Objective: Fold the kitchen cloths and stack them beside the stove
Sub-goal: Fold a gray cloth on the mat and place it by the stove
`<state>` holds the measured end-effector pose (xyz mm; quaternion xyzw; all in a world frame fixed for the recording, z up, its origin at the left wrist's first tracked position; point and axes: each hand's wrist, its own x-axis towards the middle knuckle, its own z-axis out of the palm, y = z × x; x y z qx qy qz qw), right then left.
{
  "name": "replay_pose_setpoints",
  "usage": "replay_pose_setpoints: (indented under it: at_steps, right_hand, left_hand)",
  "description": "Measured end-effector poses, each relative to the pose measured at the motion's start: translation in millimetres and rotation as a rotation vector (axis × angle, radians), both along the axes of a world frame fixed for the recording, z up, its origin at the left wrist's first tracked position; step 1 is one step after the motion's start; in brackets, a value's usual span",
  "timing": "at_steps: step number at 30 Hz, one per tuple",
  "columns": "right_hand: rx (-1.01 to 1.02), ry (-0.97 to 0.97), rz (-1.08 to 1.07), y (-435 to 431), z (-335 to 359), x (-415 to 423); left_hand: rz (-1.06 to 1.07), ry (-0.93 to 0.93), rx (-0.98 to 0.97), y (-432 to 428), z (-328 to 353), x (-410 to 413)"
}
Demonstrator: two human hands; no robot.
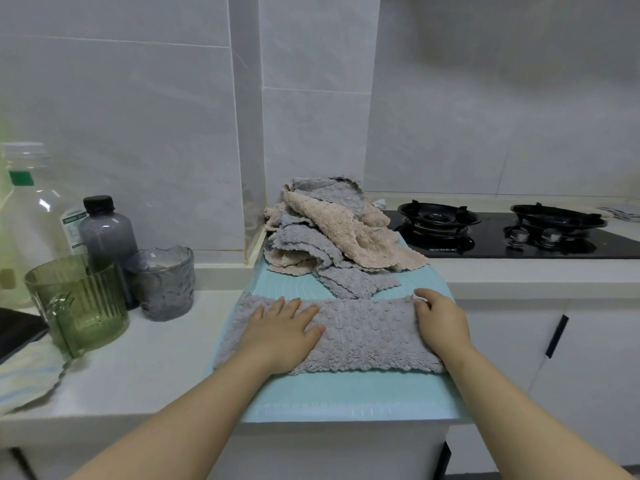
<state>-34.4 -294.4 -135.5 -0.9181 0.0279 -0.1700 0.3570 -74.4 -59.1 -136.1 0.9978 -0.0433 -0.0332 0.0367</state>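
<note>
- Grey cloth (363, 337), a long folded strip, lies on the blue mat (346, 393), near the unfolded pile (329, 233) beside the stove (502, 233)
- Left hand (280, 334) presses it flat, fingers straight; right hand (441, 323) curls round its right end
- Next, likely: bring that end across leftward
</note>
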Motion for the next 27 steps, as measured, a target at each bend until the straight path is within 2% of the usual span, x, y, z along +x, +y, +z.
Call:
replay_pose_setpoints:
  at_steps: [2,6,10,13,16,20,22,25,27]
  right_hand:
    - [0.019,0.042,0.021,-1,3,-5]
    - [0.243,0.241,0.039,-12,13,-15]
    - [0.084,0.405,0.099,-16,31,-32]
    - [-0.081,0.465,0.112,-10,34,-41]
    - [-0.174,0.465,0.096,-5,33,-44]
    - [-0.002,0.420,0.075,-5,35,-45]
    - [0.074,0.399,0.081,-4,38,-46]
    - [0.202,0.347,0.093,1,46,-48]
    - [0.233,0.312,0.102,10,53,-48]
  left_hand:
    - [-0.002,-0.013,-0.015,0,0,-1]
    - [-0.012,-0.115,-0.094,0,-1,-5]
    - [-0.109,-0.220,-0.287,3,1,-14]
    - [-0.200,-0.159,-0.179,5,2,-19]
    - [-0.215,-0.018,-0.028,3,2,-16]
    - [-0.207,0.020,-0.001,0,4,-16]
    - [-0.222,-0.007,-0.082,4,6,-17]
    - [-0.215,-0.176,-0.263,21,16,-21]
    - [-0.214,-0.155,-0.246,39,20,-25]
